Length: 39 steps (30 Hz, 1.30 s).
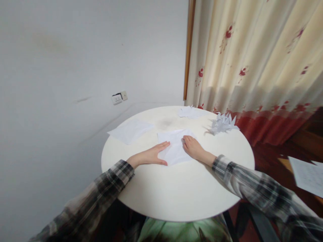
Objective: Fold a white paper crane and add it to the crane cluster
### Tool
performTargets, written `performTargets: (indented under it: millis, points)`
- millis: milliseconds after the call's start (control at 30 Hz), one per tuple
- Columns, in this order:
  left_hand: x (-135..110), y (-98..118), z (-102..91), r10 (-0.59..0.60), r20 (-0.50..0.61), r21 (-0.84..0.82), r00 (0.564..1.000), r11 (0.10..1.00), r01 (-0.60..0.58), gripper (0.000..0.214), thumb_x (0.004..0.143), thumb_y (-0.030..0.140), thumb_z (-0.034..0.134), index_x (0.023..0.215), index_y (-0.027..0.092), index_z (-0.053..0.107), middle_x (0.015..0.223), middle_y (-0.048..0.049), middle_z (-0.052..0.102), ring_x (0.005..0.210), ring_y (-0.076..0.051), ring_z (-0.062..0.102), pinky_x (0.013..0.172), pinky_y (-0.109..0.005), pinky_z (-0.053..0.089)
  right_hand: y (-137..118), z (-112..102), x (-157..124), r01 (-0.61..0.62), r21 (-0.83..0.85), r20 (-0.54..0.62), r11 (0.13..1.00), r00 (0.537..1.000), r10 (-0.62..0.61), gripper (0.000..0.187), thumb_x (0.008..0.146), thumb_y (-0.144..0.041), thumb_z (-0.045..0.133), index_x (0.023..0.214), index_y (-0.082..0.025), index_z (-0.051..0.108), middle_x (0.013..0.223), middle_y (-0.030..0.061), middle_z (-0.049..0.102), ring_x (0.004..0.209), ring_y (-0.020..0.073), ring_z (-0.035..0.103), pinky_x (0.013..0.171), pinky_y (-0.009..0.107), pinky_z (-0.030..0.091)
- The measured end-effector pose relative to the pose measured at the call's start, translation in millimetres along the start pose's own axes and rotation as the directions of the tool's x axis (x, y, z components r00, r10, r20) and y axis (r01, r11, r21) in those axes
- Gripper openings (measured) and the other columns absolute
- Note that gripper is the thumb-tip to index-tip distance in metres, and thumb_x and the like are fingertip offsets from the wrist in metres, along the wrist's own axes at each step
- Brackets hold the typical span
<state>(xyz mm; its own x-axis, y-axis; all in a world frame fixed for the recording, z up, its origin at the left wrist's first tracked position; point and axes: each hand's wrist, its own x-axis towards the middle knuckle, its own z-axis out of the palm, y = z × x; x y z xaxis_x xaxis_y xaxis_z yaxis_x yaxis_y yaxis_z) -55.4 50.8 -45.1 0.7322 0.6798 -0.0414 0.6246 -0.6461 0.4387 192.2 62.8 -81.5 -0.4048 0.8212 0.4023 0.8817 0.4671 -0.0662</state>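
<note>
A creased white sheet of paper (174,148) lies on the round white table (174,195) in front of me. My left hand (152,154) rests at its left edge, open, fingers stretched over the paper and thumb spread towards the near corner. On the right part of the same sheet, my right hand (192,147) presses down with its fingers bent and close together. Whatever may be under those fingers is hidden.
Another paper sheet (132,130) lies at the table's left, overhanging the edge. At the back are more white papers (189,112); a pile of pointed folded paper pieces (222,123) sits at the right. A printed sheet (306,174) is beyond the table, near the curtain (252,67).
</note>
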Motion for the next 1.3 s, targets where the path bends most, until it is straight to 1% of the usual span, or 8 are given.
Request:
performTargets:
  millis: [633, 800, 900, 967, 1100, 1133, 1200, 1300]
  points:
    - [-2.2, -2.2, -3.6, 0.033, 0.078, 0.014, 0.996, 0.999, -0.034, 0.097, 0.065, 0.056, 0.065, 0.141, 0.015, 0.021, 0.149, -0.0120, 0.012, 0.138, -0.023, 0.009, 0.112, -0.037, 0.009, 1.0, 3.5, 0.0, -0.009, 0.004, 0.004, 1.000, 1.000, 0.009, 0.030, 0.086, -0.017, 0.037, 0.113, -0.006, 0.047, 0.112, 0.0160, 0.056, 0.107, 0.0223, 0.049, 0.094, 0.033, 0.038]
    - [-2.1, 1.4, -7.8, 0.027, 0.144, 0.077, 0.989, 0.996, -0.038, 0.104, 0.062, 0.057, 0.067, 0.142, 0.015, 0.016, 0.149, -0.0131, 0.007, 0.138, -0.025, 0.004, 0.112, -0.039, 0.009, 1.7, 3.7, -0.8, 0.005, -0.007, 0.002, 1.000, 1.000, -0.005, 0.029, 0.087, -0.017, 0.037, 0.112, -0.007, 0.047, 0.112, 0.0153, 0.056, 0.106, 0.0220, 0.049, 0.094, 0.033, 0.037]
    - [-0.1, 10.5, -14.3, -0.015, 0.168, 0.118, 0.986, 0.993, -0.005, 0.078, 0.079, 0.056, 0.049, 0.140, 0.015, 0.022, 0.149, -0.0111, 0.012, 0.138, -0.021, 0.010, 0.111, -0.037, 0.013, 2.5, 4.2, -1.4, 0.003, -0.013, -0.001, 1.000, 1.000, -0.003, 0.029, 0.087, -0.017, 0.037, 0.112, -0.007, 0.048, 0.112, 0.0147, 0.056, 0.106, 0.0220, 0.049, 0.094, 0.033, 0.038]
    - [4.4, 20.1, -17.4, -0.059, 0.117, 0.140, 0.991, 0.989, 0.042, 0.055, 0.090, 0.049, 0.028, 0.134, 0.017, 0.035, 0.146, -0.0088, 0.026, 0.134, -0.018, 0.023, 0.110, -0.034, 0.020, 1.8, 4.0, -1.4, 0.004, -0.013, -0.005, 1.000, 1.000, -0.004, 0.028, 0.087, -0.017, 0.037, 0.111, -0.007, 0.048, 0.111, 0.0148, 0.056, 0.105, 0.0221, 0.049, 0.093, 0.033, 0.038]
    - [25.1, 41.4, -7.9, -0.114, -0.198, 0.311, 0.974, 0.935, 0.173, 0.045, 0.089, 0.044, 0.035, 0.104, 0.010, 0.060, 0.119, -0.0155, 0.058, 0.115, -0.025, 0.050, 0.100, -0.038, 0.035, -5.8, 0.2, 2.2, 0.007, 0.004, -0.027, 1.000, 1.000, -0.007, 0.027, 0.086, -0.017, 0.038, 0.109, -0.008, 0.048, 0.109, 0.0153, 0.056, 0.104, 0.0224, 0.049, 0.091, 0.034, 0.039]
    - [32.0, 45.7, -1.5, -0.074, -0.266, 0.348, 0.961, 0.922, 0.167, 0.040, 0.090, 0.037, 0.035, 0.104, 0.009, 0.059, 0.120, -0.0172, 0.056, 0.116, -0.026, 0.049, 0.100, -0.039, 0.036, -8.7, -1.5, 3.8, 0.008, 0.012, -0.033, 1.000, 0.999, -0.007, 0.026, 0.086, -0.016, 0.038, 0.109, -0.008, 0.048, 0.108, 0.0153, 0.056, 0.104, 0.0225, 0.050, 0.090, 0.034, 0.040]
    - [45.1, 51.5, 14.1, 0.012, -0.377, 0.384, 0.926, 0.912, 0.145, 0.038, 0.089, 0.022, 0.033, 0.121, 0.005, 0.047, 0.135, -0.0196, 0.041, 0.127, -0.025, 0.037, 0.104, -0.038, 0.030, -14.5, -4.9, 7.4, 0.020, 0.030, -0.035, 0.999, 0.999, -0.019, 0.025, 0.086, -0.017, 0.038, 0.107, -0.008, 0.049, 0.107, 0.0149, 0.057, 0.103, 0.0225, 0.050, 0.088, 0.034, 0.041]
    - [57.6, 52.7, 34.8, -0.037, -0.367, 0.338, 0.929, 0.925, 0.171, 0.048, 0.087, 0.011, 0.025, 0.134, 0.002, 0.027, 0.142, -0.0194, 0.031, 0.133, -0.022, 0.026, 0.107, -0.038, 0.026, -19.5, -7.5, 11.1, 0.042, 0.045, -0.029, 0.998, 0.999, -0.041, 0.023, 0.086, -0.015, 0.038, 0.105, -0.008, 0.049, 0.104, 0.0146, 0.057, 0.102, 0.0224, 0.050, 0.088, 0.035, 0.041]
